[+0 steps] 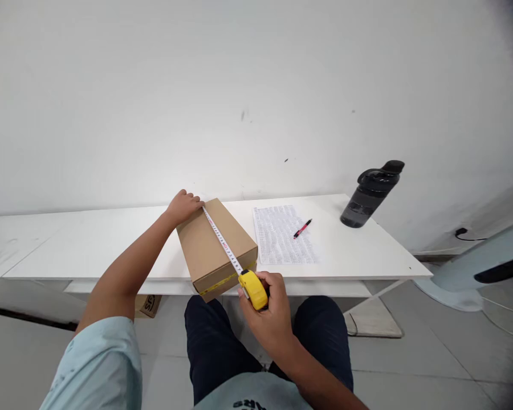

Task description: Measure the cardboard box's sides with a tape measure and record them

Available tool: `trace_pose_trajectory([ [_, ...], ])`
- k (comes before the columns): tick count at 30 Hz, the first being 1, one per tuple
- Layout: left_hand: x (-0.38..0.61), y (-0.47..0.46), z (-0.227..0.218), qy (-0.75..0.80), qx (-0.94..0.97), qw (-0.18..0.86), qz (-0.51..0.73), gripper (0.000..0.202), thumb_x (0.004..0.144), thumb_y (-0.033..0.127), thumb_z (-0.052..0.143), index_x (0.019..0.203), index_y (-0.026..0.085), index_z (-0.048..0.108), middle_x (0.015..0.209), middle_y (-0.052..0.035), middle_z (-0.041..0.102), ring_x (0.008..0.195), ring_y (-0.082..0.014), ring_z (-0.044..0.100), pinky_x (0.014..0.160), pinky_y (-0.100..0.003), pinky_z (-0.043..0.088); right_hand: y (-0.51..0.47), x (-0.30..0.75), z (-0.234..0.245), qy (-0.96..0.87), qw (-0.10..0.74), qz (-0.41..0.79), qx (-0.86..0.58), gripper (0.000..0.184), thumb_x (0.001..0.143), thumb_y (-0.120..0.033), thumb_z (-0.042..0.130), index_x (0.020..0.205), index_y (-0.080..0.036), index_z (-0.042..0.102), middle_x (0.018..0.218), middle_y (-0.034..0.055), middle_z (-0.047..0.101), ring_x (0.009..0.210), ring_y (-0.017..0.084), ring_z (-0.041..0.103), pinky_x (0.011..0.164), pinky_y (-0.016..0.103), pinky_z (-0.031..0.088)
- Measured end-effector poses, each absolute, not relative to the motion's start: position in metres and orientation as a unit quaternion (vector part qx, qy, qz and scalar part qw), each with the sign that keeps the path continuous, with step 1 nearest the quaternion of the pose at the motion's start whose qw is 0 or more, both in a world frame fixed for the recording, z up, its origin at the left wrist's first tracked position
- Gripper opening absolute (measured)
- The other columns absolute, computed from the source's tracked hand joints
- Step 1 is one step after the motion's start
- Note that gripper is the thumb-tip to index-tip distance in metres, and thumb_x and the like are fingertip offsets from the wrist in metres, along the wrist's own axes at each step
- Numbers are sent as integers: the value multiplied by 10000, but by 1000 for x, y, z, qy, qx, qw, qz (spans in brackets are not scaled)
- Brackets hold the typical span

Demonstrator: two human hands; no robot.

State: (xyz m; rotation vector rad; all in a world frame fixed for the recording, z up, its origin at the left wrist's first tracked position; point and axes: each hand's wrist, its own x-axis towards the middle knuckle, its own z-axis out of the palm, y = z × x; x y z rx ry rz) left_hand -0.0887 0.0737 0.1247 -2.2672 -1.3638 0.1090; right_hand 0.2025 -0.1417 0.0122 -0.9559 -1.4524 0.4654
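Observation:
A brown cardboard box [209, 242] with yellow tape on its front side rests at the table's front edge, its near corner jutting over. The white blade of a tape measure [253, 289] runs across the box's top, from the far edge to the near one. My right hand [273, 319] grips the yellow case just off the near edge. At the far edge my left hand [184, 206] is closed at the blade's end, its fingertips pressed there; the blade's very tip is hidden under them.
Right of the box lie a printed sheet [277, 236] and a red and black pen [302, 228]. A dark bottle [370, 196] stands at the right end of the white table [367, 250]. Another carton [148, 306] is below the table at left; a wall rises behind.

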Motion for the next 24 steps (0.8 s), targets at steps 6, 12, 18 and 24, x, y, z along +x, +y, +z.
trace_pose_trajectory([
  [6, -92, 77, 124, -543, -808, 216, 75, 366, 870, 58, 499, 1068, 214, 765, 1003, -155, 747, 971, -275, 647, 871, -436, 373, -136, 193, 16, -683, 580, 137, -423, 433, 887, -230, 624, 1317, -225, 569, 994, 50, 569, 835, 198, 659, 706, 339, 597],
  [12, -99, 83, 122, -607, -773, 162, 89, 427, 913, 118, 434, 1176, 260, 740, 1177, -121, 739, 1068, -278, 650, 900, -418, 409, -133, 187, 13, -698, 564, 116, -426, 442, 882, -222, 610, 1322, -216, 569, 987, 56, 583, 855, 214, 670, 717, 350, 612],
  [18, -90, 83, 123, -655, -750, 59, 63, 438, 931, 363, 434, 1247, 271, 722, 1313, -91, 695, 1177, -309, 625, 898, -385, 480, -122, 185, 20, -702, 536, 140, -449, 422, 874, -256, 602, 1291, -194, 593, 990, 65, 590, 831, 216, 677, 699, 351, 610],
  [24, -93, 82, 119, -702, -710, -41, -25, 482, 927, 534, 431, 1123, 227, 748, 1238, -102, 728, 1138, -308, 654, 906, -366, 511, -109, 178, 29, -703, 506, 179, -467, 426, 851, -283, 594, 1264, -182, 621, 1018, 91, 610, 919, 258, 682, 753, 389, 610],
])
